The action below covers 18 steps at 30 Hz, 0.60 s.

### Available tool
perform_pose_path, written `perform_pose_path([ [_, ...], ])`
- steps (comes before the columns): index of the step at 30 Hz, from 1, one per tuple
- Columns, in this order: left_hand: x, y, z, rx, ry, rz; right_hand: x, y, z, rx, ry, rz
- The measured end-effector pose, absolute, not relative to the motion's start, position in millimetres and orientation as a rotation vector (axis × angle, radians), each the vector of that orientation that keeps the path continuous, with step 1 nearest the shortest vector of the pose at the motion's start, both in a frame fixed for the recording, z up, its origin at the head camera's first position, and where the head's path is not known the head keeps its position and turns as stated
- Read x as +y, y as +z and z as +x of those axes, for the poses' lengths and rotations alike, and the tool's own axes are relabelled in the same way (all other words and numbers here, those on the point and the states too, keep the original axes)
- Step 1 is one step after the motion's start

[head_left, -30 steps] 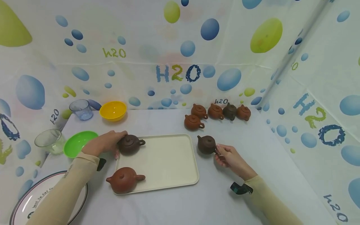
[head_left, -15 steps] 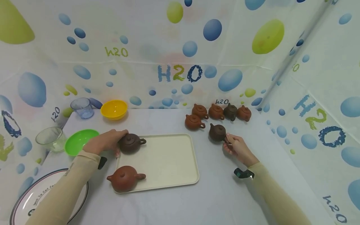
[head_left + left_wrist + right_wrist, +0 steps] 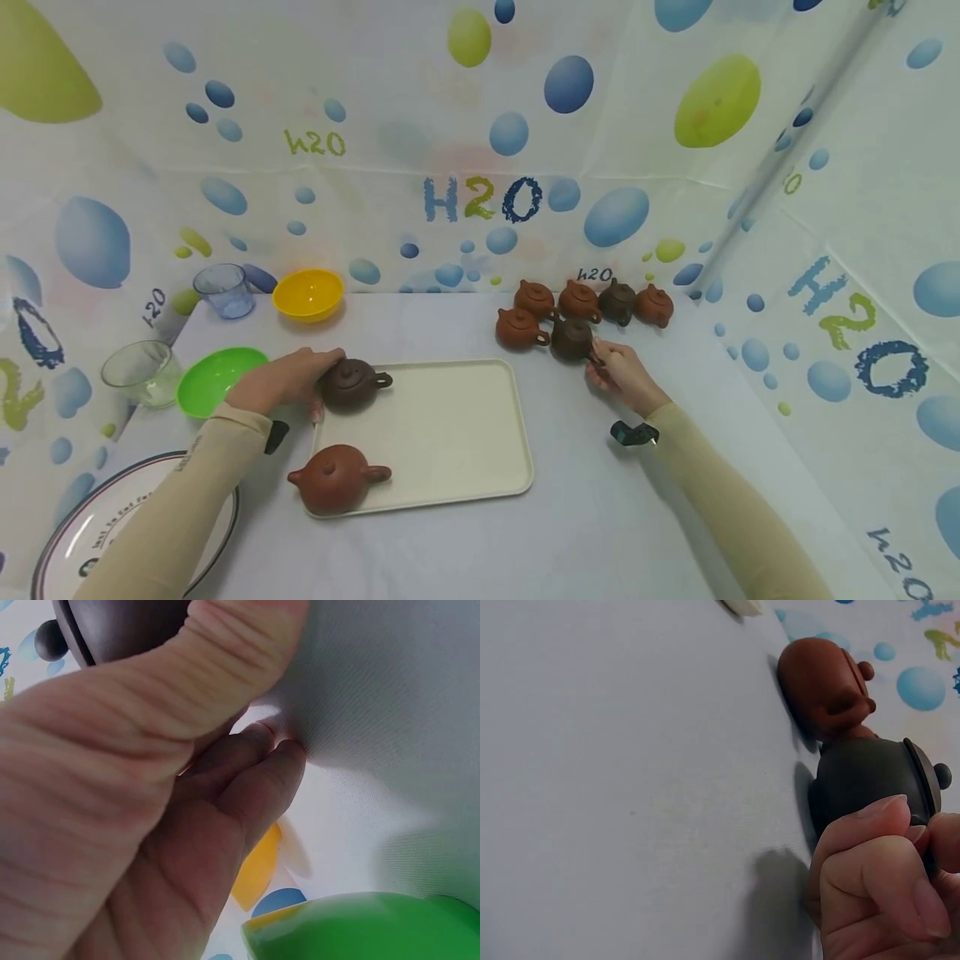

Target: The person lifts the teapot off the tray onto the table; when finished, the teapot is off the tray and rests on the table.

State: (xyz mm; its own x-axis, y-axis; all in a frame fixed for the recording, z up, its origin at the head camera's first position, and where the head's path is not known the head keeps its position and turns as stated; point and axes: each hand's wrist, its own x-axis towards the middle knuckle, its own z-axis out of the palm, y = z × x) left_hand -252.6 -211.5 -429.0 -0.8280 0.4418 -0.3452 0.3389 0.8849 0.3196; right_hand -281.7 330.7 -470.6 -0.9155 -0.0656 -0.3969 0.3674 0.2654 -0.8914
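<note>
White table (image 3: 450,317): left hand (image 3: 281,381) grips tray teapot (image 3: 351,385), right hand (image 3: 618,375) pinches dark teapot (image 3: 572,338)

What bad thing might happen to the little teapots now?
The dark teapot that the right hand pinches by its handle sits very close to the brown teapot and the back row, so it might bump and chip them. The left hand grips another dark teapot at the tray's edge; it could tip off.
</note>
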Motion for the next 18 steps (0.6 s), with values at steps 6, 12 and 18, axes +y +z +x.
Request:
perform_pose_path([
  [6,-209.3,-429.4,-252.4,2.646,0.341,0.584,326.8,-467.7,-291.9,2.174,-1.659,0.282],
  [12,-209.0,-429.0,-252.5,2.646,0.339,0.563,325.0,-458.7,-296.2,2.154,-1.619,0.349],
  [18,-207.6,-428.8,-251.7,2.636,0.332,0.558,325.9,-459.4,-288.8,2.205,-1.648,0.371],
])
